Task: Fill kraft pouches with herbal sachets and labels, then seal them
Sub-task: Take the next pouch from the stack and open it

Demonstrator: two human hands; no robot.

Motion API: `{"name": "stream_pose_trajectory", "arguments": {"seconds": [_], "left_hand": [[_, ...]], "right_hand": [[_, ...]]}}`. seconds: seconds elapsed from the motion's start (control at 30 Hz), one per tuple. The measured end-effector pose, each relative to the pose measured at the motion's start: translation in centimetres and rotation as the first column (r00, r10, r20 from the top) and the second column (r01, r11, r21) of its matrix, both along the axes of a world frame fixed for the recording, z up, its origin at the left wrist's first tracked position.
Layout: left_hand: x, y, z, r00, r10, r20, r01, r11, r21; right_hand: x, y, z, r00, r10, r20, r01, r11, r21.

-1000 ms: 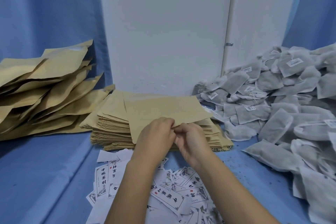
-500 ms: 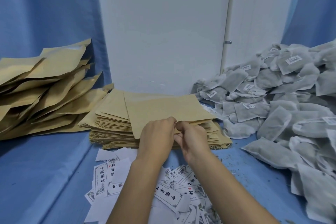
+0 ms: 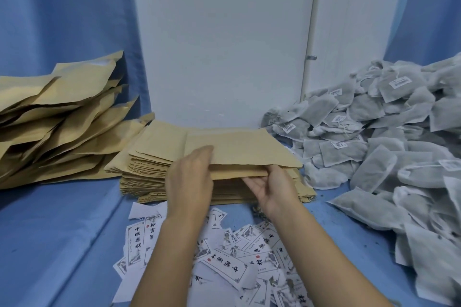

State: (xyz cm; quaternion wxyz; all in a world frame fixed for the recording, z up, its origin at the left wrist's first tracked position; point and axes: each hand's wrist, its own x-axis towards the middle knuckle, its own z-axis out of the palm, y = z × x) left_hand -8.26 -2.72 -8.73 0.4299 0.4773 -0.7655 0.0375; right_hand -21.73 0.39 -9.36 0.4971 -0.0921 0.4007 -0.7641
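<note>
Gripping the near edge of the top kraft pouch (image 3: 244, 149), the left hand (image 3: 189, 179) curls over its left part while the right hand (image 3: 273, 189), palm up, pinches the same edge further right. That pouch lies just ahead of both hands on the stack of empty pouches (image 3: 147, 172), long axis running left to right. Sachets (image 3: 374, 147) are heaped nearer the right hand, and labels (image 3: 224, 262) lie below the wrists.
</note>
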Motion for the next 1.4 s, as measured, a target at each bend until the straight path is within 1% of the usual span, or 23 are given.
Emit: {"name": "stream_pose_trajectory", "arguments": {"seconds": [0.07,0.17,0.23,0.3,0.33,0.4,0.47,0.53,0.63,0.67,0.7,0.8,0.83,0.9,0.97,1.03,1.1,1.13,1.2,1.27,1.3,1.33,1.4], "left_hand": [[0.9,-0.3,-0.3,0.993,0.093,-0.077,-0.087,0.993,0.083],[0.3,-0.2,-0.9,0.990,0.108,-0.086,-0.096,0.987,0.132],[-0.8,0.0,-0.9,0.988,0.079,-0.130,-0.059,0.988,0.146],[-1.8,0.4,-0.5,0.966,0.018,-0.259,0.023,0.988,0.155],[-2.2,0.6,-0.2,0.941,-0.006,-0.339,0.066,0.984,0.165],[-2.7,1.1,0.6,0.859,-0.039,-0.511,0.177,0.958,0.226],[-2.7,1.3,1.0,0.748,-0.058,-0.661,0.305,0.915,0.264],[-2.6,1.1,1.5,0.610,-0.029,-0.792,0.411,0.866,0.284],[-2.5,0.7,1.8,0.370,0.095,-0.924,0.506,0.814,0.286],[-2.5,0.7,1.9,0.332,0.119,-0.936,0.505,0.816,0.283],[-2.5,0.6,1.7,0.335,0.136,-0.932,0.498,0.815,0.298],[-2.3,-0.2,0.7,0.422,0.184,-0.888,0.465,0.796,0.387],[-2.4,-0.3,0.4,0.436,0.202,-0.877,0.477,0.775,0.415],[-2.4,-0.6,0.2,0.411,0.216,-0.886,0.532,0.732,0.425],[-2.5,-0.4,0.2,0.345,0.198,-0.918,0.579,0.725,0.374],[-2.5,-0.1,0.3,0.386,0.151,-0.910,0.547,0.757,0.357],[-2.2,0.1,0.4,0.453,0.066,-0.889,0.486,0.817,0.309],[-2.0,0.1,0.4,0.462,0.023,-0.886,0.456,0.851,0.260],[-1.5,0.1,0.7,0.436,-0.060,-0.898,0.414,0.900,0.141],[-1.0,0.1,1.1,0.432,-0.157,-0.888,0.422,0.905,0.046],[-0.8,0.1,1.1,0.434,-0.187,-0.881,0.429,0.903,0.020],[-0.6,0.1,1.1,0.441,-0.203,-0.874,0.431,0.902,0.009],[-0.3,0.2,0.8,0.488,-0.205,-0.848,0.411,0.912,0.017]], "right_hand": [[-0.6,0.3,-0.1,0.999,-0.046,-0.005,0.046,0.999,0.029],[-0.3,0.2,-0.2,0.993,-0.059,-0.098,0.064,0.997,0.051],[0.3,0.1,0.1,0.956,-0.040,-0.291,0.046,0.999,0.014],[1.2,0.2,0.6,0.806,-0.047,-0.590,0.006,0.997,-0.071],[1.5,0.3,0.8,0.722,-0.067,-0.689,-0.045,0.989,-0.142],[2.2,0.4,1.2,0.598,-0.073,-0.798,-0.213,0.946,-0.246],[2.7,0.6,1.4,0.498,-0.048,-0.866,-0.317,0.919,-0.233],[2.8,0.9,1.4,0.358,-0.068,-0.931,-0.305,0.934,-0.186],[2.6,0.9,0.8,-0.002,-0.120,-0.993,-0.178,0.977,-0.118],[2.5,0.8,0.6,-0.077,-0.128,-0.989,-0.120,0.986,-0.118],[2.4,0.7,0.3,-0.088,-0.145,-0.985,-0.068,0.988,-0.140],[2.2,0.7,-0.1,0.090,-0.306,-0.948,0.053,0.952,-0.302],[2.1,0.7,-0.1,0.119,-0.356,-0.927,0.077,0.934,-0.349],[2.0,0.7,-0.4,0.121,-0.399,-0.909,0.078,0.917,-0.392],[1.9,0.7,-0.3,0.142,-0.368,-0.919,0.076,0.930,-0.360],[1.8,0.8,-0.2,0.098,-0.349,-0.932,0.139,0.932,-0.335],[1.8,1.0,-0.2,-0.026,-0.336,-0.942,0.207,0.920,-0.334],[1.6,1.0,-0.2,-0.061,-0.329,-0.942,0.230,0.914,-0.334],[1.1,1.1,0.2,-0.075,-0.295,-0.952,0.286,0.909,-0.304],[0.4,1.1,0.5,-0.070,-0.242,-0.968,0.353,0.901,-0.251],[0.1,1.1,0.5,-0.046,-0.219,-0.975,0.370,0.902,-0.221],[-0.3,1.0,0.5,0.016,-0.216,-0.976,0.370,0.908,-0.195],[-0.7,1.0,0.7,0.193,-0.244,-0.950,0.333,0.927,-0.171]]}}
